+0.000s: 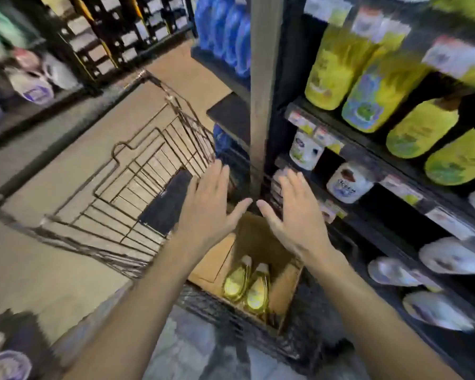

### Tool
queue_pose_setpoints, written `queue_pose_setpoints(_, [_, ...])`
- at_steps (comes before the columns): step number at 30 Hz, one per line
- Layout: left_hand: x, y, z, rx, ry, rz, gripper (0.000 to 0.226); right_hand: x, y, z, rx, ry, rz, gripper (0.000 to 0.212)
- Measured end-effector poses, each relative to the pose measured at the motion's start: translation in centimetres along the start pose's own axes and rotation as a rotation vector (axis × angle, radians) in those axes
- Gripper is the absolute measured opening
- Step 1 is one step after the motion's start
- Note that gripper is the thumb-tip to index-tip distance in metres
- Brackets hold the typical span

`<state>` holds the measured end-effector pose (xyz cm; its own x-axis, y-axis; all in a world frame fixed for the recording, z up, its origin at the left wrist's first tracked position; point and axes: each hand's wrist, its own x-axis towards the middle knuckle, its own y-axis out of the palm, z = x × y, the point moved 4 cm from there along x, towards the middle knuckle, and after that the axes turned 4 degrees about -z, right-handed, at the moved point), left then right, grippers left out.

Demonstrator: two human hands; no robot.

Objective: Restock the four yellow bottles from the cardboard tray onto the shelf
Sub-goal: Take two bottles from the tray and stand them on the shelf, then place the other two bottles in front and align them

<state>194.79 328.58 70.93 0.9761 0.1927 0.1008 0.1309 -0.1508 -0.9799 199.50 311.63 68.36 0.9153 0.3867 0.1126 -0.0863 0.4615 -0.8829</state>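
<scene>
Two yellow bottles (pixel 247 286) with white caps lie side by side in the cardboard tray (pixel 285 281), low in the middle of the head view. The tray sits in a black wire basket (pixel 225 311). My left hand (pixel 209 204) and my right hand (pixel 294 212) hover above the tray's far end, palms down, fingers spread, holding nothing. Their thumbs nearly meet. Several yellow bottles (pixel 420 127) stand on the dark shelf (pixel 348 138) at the upper right. The picture is blurred by motion.
A wire shopping cart (pixel 137 187) stands to the left on the tan floor. Blue bottles (pixel 228 31) fill the shelf bay beyond a grey upright post (pixel 261 91). White jars (pixel 348 182) and pale packs (pixel 450 256) line the lower shelves at right. More shelving runs along the far left.
</scene>
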Motion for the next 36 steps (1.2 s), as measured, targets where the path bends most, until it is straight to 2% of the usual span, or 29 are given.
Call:
queue_pose_setpoints(7, [-0.1,12.4,6.0,-0.045,0.095,0.252,0.084,-2.7,13.4,-2.3,-0.070,0.261,0.247,0.077])
queue_pose_setpoints(13, [-4.6,27.2,8.4,-0.015,0.118,0.670,0.081,-8.4,25.6,-6.9,-0.150,0.406,0.413,0.080])
queue_pose_setpoints(16, [-7.3,33.3,8.8,0.013,0.190,0.819,0.077,-11.6,30.6,-9.4,-0.163,0.489,0.497,0.079])
queue_pose_setpoints(22, [-11.3,41.5,8.0,0.016,0.211,0.955,0.081,-15.1,36.0,-12.7,-0.190,0.530,0.484,0.068])
queue_pose_setpoints(25, [-11.7,43.0,7.2,-0.006,0.148,0.974,0.088,-16.3,37.0,-13.3,-0.082,0.654,0.518,0.072])
queue_pose_setpoints(29, [-12.1,44.5,8.3,-0.135,0.000,0.937,0.100,-16.7,37.2,-13.4,0.052,0.765,0.477,0.076])
queue_pose_setpoints(33, [-11.8,45.6,8.6,-0.249,-0.227,0.988,0.120,-18.4,38.0,-14.8,0.328,1.219,0.387,0.088])
queue_pose_setpoints(36, [-11.8,46.6,8.9,-0.325,-0.361,1.067,0.129,-18.9,38.2,-15.1,0.321,1.225,0.448,0.077])
